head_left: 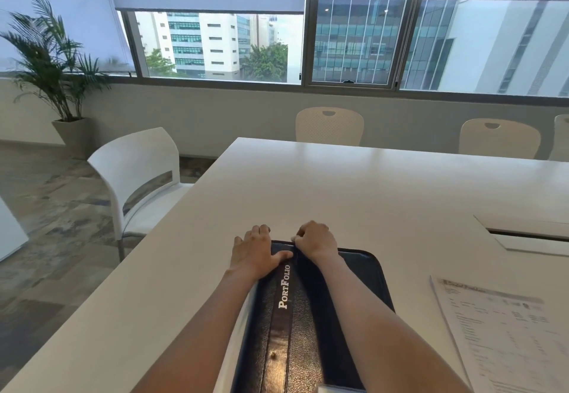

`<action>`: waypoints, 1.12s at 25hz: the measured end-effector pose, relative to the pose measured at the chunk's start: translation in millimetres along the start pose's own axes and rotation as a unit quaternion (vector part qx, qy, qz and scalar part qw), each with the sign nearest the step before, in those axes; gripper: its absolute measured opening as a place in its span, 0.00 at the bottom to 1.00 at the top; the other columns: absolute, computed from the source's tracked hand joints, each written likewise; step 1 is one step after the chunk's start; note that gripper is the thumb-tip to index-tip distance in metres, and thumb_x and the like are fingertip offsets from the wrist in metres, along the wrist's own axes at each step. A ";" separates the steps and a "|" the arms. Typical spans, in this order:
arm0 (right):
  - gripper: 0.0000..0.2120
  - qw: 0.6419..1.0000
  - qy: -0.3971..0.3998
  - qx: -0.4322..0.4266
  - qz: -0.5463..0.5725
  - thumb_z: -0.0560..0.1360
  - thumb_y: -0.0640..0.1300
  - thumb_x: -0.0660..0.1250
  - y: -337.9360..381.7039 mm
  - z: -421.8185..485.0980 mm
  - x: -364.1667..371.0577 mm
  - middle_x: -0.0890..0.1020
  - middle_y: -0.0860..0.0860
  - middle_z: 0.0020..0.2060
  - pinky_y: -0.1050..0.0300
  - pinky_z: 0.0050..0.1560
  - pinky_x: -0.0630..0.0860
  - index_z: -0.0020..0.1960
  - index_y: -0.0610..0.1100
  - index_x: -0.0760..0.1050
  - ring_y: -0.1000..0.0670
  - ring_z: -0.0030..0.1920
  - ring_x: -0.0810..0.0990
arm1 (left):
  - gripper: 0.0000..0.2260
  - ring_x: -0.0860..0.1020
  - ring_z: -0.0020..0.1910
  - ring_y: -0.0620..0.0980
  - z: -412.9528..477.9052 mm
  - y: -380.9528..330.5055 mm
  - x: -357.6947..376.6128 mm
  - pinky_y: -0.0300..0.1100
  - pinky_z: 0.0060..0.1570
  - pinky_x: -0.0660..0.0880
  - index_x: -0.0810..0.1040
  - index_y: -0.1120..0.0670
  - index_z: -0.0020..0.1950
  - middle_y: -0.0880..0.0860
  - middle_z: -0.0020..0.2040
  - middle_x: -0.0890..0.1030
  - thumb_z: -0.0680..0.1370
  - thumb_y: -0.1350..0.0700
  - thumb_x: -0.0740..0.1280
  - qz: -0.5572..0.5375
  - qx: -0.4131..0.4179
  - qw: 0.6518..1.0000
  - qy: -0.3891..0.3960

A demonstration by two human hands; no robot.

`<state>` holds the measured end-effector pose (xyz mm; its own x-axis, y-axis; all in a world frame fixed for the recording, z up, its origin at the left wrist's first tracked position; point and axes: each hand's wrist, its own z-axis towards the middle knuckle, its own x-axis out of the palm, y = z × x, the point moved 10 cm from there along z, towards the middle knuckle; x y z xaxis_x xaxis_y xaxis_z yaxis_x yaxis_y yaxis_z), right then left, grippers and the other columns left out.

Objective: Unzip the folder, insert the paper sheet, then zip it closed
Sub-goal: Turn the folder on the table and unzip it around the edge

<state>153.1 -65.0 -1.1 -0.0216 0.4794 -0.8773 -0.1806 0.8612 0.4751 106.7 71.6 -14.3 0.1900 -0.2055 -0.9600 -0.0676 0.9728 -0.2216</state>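
A dark leather folder (303, 315) marked "PortFolio" lies on the white table (338, 189) right in front of me, long side running away from me. My left hand (254, 252) lies flat on the folder's far left corner, fingers spread and pressing down. My right hand (314, 240) is curled at the folder's far edge, fingertips pinched on what looks like the zipper pull; the pull itself is hidden by the fingers. A printed paper sheet (505, 334) lies flat on the table to the right of the folder.
A cable hatch (529, 234) is set into the table at the right. A white chair (138, 177) stands at the table's left edge, and beige chairs (329, 126) line the far side. A potted palm (58, 78) stands by the window.
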 end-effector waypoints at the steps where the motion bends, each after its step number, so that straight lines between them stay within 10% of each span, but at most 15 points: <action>1: 0.13 1.000 0.008 0.005 0.009 0.74 0.48 0.67 5.4 4.6 4.4 0.85 0.43 0.50 0.49 0.54 0.78 0.51 0.41 0.83 0.42 0.54 0.80 | 0.38 0.73 0.64 0.53 1.0 3.6 0.3 0.53 0.62 0.69 0.66 0.55 0.69 0.53 0.65 0.74 0.70 0.29 0.62 -0.009 -0.005 1.000 0.003; 18: 0.12 0.951 0.246 0.172 -0.077 0.67 0.50 0.70 38.6 46.3 66.1 0.80 0.49 0.56 0.46 0.58 0.74 0.49 0.47 0.79 0.44 0.55 0.78 | 0.33 0.79 0.54 0.51 14.5 23.2 1.6 0.53 0.55 0.69 0.68 0.54 0.60 0.49 0.53 0.79 0.66 0.32 0.69 -0.061 -0.038 0.997 0.028; 28: 0.05 0.910 0.364 0.198 -0.008 0.73 0.41 0.63 16.1 57.0 84.7 0.79 0.49 0.40 0.56 0.58 0.72 0.41 0.41 0.76 0.50 0.40 0.75 | 0.27 0.77 0.57 0.52 28.1 7.5 16.3 0.50 0.57 0.73 0.72 0.54 0.64 0.50 0.58 0.79 0.71 0.43 0.73 -0.068 -0.043 0.986 0.148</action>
<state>204.4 -0.9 -63.9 -0.6942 0.3508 -0.6284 0.1780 0.9297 0.3225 136.8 78.5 -26.8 -0.0894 -0.3670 -0.9259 -0.1463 0.9244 -0.3523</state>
